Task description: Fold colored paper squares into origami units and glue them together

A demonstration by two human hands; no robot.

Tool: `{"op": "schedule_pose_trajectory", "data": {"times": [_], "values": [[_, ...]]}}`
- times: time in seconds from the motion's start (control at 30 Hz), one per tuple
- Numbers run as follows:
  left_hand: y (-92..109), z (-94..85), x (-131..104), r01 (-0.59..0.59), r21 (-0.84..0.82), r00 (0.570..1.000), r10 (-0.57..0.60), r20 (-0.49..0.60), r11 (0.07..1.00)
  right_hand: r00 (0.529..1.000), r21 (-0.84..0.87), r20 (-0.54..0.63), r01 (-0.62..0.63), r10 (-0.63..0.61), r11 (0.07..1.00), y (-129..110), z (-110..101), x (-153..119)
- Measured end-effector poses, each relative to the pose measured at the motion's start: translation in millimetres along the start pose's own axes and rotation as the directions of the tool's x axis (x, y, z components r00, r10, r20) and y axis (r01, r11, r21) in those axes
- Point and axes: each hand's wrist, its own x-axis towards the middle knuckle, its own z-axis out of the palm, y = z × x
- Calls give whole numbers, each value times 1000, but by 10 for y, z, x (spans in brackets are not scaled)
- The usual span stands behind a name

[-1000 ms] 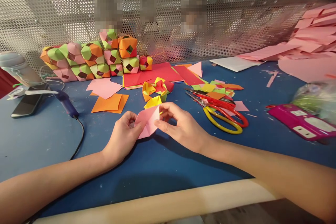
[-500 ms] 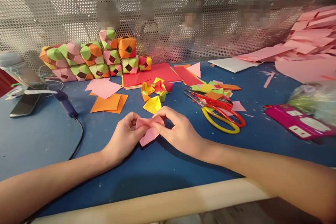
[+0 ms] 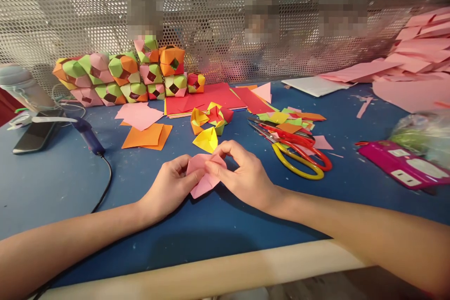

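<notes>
A creased sheet of pink paper (image 3: 203, 188) is held just above the blue table. My left hand (image 3: 172, 185) pinches its left side between thumb and fingers. On the right side, my right hand (image 3: 242, 173) grips it the same way, thumb pressed on the paper's face. Right behind the paper lies a folded yellow paper piece (image 3: 206, 140). Farther back sits a partly joined origami ring (image 3: 211, 118) of yellow, red and green pieces. Orange paper squares (image 3: 144, 136) and pink paper squares (image 3: 140, 116) lie to the left.
Stacked origami balls (image 3: 123, 69) stand against the perforated metal screen (image 3: 225, 56). To the right are scissors (image 3: 298, 159), paper scraps (image 3: 288, 119) and a magenta power strip (image 3: 404, 166). A cable (image 3: 109, 178), phone (image 3: 37, 136) and bottle (image 3: 24, 86) are at left.
The pink paper has been spread flatter, so more of its face shows. My hands stay pinched on it, with the fingers slightly shifted. The whole view has moved a little.
</notes>
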Motion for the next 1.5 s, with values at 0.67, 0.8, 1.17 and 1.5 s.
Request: {"op": "schedule_pose_trajectory", "data": {"times": [0.67,0.8,1.17,1.5], "values": [[40,2,-17,-25,28,1000,25,8,999,856,463,357,-510,374,725,52,-55,75],[43,16,-14,-30,-61,999,29,-25,998,843,366,406,-505,354,782,3,-62,61],[88,-6,-38,-57,-141,997,64,48,988,902,218,310,-374,299,902,-21,-38,44],[40,-4,-47,-76,-140,996,80,27,987,973,64,171,-170,157,983,2,-32,20]]}}
